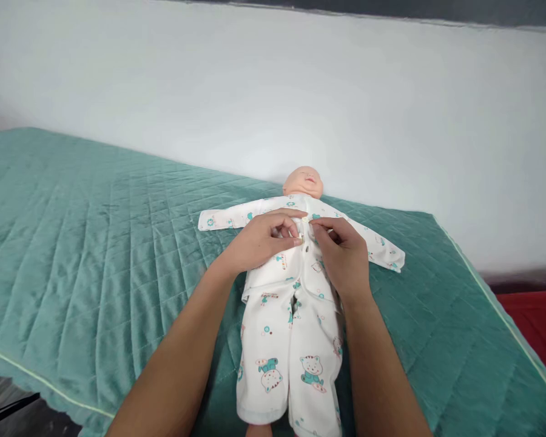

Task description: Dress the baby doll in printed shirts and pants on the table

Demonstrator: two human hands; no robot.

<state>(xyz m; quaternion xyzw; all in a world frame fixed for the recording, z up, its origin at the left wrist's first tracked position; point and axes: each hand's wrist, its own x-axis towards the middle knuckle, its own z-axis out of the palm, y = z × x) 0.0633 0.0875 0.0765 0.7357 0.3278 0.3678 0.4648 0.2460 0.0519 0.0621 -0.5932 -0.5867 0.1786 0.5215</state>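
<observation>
A baby doll [301,182] lies on its back, dressed in a white printed long-sleeved shirt [273,280] and matching trousers [264,340]. My left hand [266,240] rests over the chest, its curled fingers and thumb closed on the shirt's front edge beside a small pale button. Opposite it, my right hand [343,252] pinches the other front edge between thumb and forefinger. Both sets of fingertips are close together at the front opening, with a buttonhole [306,248] showing just below. The fingers partly cover the cloth they grip.
A green quilted cover [118,261] lies under the doll and spreads to both sides. Behind the doll's head rises a white wall [255,91]. Something red [534,321] stands beyond the right edge, and a dark bar [9,409] shows at the lower left.
</observation>
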